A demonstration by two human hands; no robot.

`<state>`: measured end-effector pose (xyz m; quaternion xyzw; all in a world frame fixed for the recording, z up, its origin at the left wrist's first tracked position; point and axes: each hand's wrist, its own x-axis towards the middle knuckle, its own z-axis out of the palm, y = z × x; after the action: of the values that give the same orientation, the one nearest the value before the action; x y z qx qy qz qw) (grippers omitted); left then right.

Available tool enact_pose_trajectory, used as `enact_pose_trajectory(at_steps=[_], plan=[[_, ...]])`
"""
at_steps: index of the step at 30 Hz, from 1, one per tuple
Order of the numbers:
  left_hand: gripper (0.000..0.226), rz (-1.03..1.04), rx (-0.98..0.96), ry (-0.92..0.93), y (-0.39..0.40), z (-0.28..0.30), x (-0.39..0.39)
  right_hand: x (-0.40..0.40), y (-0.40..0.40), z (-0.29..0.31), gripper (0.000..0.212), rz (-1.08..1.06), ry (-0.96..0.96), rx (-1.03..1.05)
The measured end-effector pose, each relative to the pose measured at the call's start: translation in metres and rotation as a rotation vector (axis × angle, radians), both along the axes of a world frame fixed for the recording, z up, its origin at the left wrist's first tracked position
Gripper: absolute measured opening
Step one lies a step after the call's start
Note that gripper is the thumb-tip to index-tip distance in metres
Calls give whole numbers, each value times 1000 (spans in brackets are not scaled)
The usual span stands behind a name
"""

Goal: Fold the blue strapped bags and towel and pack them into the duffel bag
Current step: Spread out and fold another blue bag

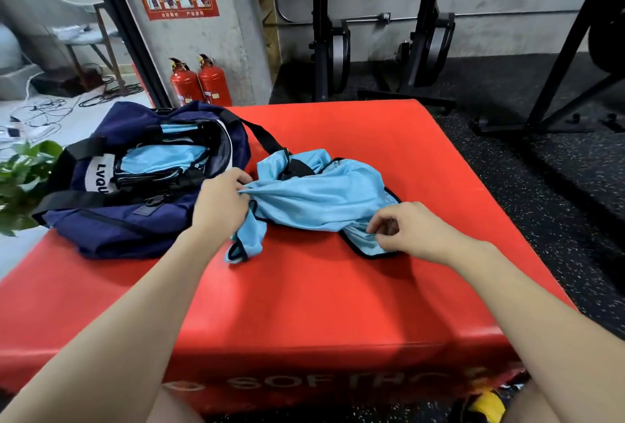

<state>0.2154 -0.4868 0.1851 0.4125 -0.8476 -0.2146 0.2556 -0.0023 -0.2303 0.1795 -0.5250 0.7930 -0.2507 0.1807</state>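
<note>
A: One light blue strapped bag (324, 196) lies loose on the red padded block (338, 304), crumpled, its thin shiny cloth edged in black trim, with black straps bunched at its far side.

B: And the hands?

A: Two, both on it. The left hand (221, 204) pinches a gathered fold at the bag's left edge, right beside the duffel. The right hand (411, 229) has its fingers curled, pinching the cloth at the near right corner by the black-trimmed edge.

B: Where is the duffel?

A: One navy duffel bag (135, 216) sits on the block's far left corner, unzipped and gaping, with black handles and a white panel with dark letters. Inside it is more light blue cloth with black trim (162, 158), already packed; how many pieces I cannot tell. One black shoulder strap (260, 135) runs from the duffel toward the loose bag.

B: A towel?

A: I cannot pick one out.

B: Anything else nearby?

A: Two red fire extinguishers (201, 84) stand against the wall behind, and one leafy green plant (23, 182) shows at the left edge.
</note>
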Motion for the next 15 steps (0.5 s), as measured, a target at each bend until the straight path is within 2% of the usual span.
enact_pose_trajectory(at_steps=[4, 8, 12, 15], plan=[[38, 100, -35, -32, -16, 1, 15, 1, 3, 5, 19, -6, -12, -13], [56, 77, -260, -190, 4, 6, 7, 0, 5, 5, 15, -40, -8, -35], [46, -148, -465, -84, 65, 5, -9, -7, 0, -6, 19, -159, 110, -101], [35, -377, -445, -28, 100, -14, -24, -11, -5, -15, 49, -247, 159, -42]])
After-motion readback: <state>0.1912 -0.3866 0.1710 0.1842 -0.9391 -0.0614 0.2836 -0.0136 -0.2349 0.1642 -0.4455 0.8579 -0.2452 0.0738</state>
